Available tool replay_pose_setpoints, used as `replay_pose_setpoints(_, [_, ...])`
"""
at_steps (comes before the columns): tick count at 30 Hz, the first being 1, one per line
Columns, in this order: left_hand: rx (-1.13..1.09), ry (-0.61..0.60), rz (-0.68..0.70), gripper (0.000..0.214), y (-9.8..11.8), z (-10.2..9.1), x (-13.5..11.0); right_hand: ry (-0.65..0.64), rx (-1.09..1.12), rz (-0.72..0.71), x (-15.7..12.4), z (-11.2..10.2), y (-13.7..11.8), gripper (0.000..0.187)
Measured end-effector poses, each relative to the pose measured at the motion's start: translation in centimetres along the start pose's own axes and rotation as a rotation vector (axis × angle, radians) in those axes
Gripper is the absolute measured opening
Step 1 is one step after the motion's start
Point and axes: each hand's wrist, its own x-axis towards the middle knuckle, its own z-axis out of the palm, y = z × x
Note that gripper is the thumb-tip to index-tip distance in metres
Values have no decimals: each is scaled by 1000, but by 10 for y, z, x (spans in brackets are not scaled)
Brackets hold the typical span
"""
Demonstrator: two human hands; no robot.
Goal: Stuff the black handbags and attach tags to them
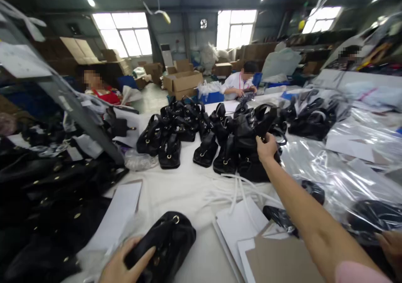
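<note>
Low in the view, my left hand (125, 261) grips a small black handbag (171, 243) with gold-coloured rings, lying on the white table. Its thumb and fingers wrap the bag's near side. My right arm stretches forward across the table. At its end, my right hand (266, 148) is closed on a black handbag (265, 121) at the right part of a cluster of similar bags. Part of that grip is hidden behind the hand. Smaller black bags (169, 153) with gold rings stand just left of it.
White cords (237, 190) and cardboard sheets (279, 258) lie near my right forearm. Clear plastic bags (314, 161) spread to the right. Many black bags (56, 199) are heaped left, beside a metal post (84, 123). Another person's hand (389, 243) shows at the right edge; co-workers sit beyond.
</note>
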Motion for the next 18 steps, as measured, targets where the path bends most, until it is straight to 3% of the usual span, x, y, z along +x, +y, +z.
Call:
replay_pose_setpoints(4, [-110, -113, -25, 29, 15, 15, -15, -322, -145, -101, -17, 10, 22, 42])
replay_pose_setpoints(8, [-184, -136, -24, 30, 19, 27, -28, -653, -305, -45, -35, -1, 24, 52])
replay_pose_setpoints(11, [-224, -123, -1, 31, 23, 26, -38, -721, -341, -103, -70, -33, 7, 49])
replay_pose_setpoints(13, [-264, -119, 36, 33, 26, 24, -44, -760, -262, -172, -111, -64, -12, 37])
replay_pose_setpoints(18, [-338, -228, 185, 32, 37, 18, -51, -1222, 10, -138, -246, -144, -69, 25])
